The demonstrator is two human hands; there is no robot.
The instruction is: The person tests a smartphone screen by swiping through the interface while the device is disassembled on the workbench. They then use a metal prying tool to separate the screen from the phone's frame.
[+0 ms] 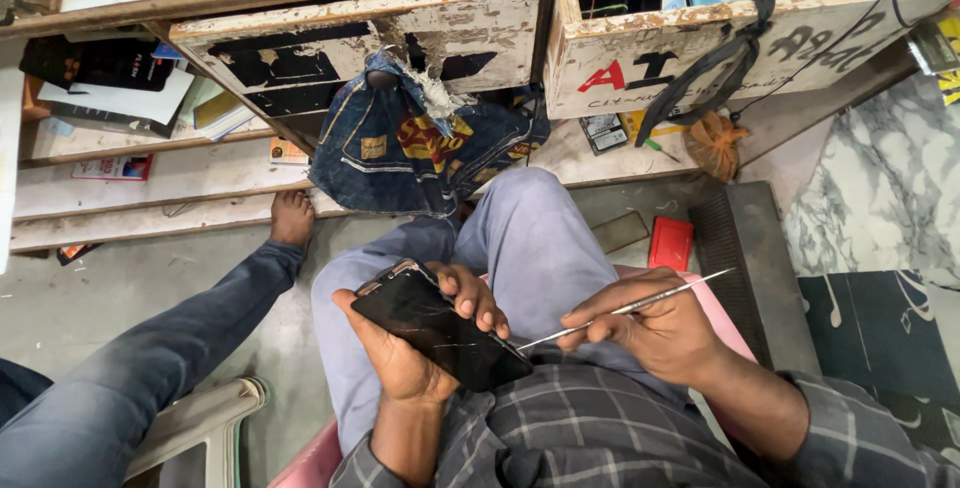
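- A phone (440,326) is held in the left hand (405,348), above the lap.
- A thin metal tool (625,309) is gripped in the right hand (660,333), to the right of the phone, with its tip set at the phone's edge.
- A cloth bag (420,148) is hung beyond the knees, below the left drawer (360,43).
- A second drawer (740,33) is placed to its right.
- A small flat box (670,243) is laid on the floor, right of the raised knee.
- Another person's leg (160,358) is stretched at the left, its foot against the wooden step (150,208).
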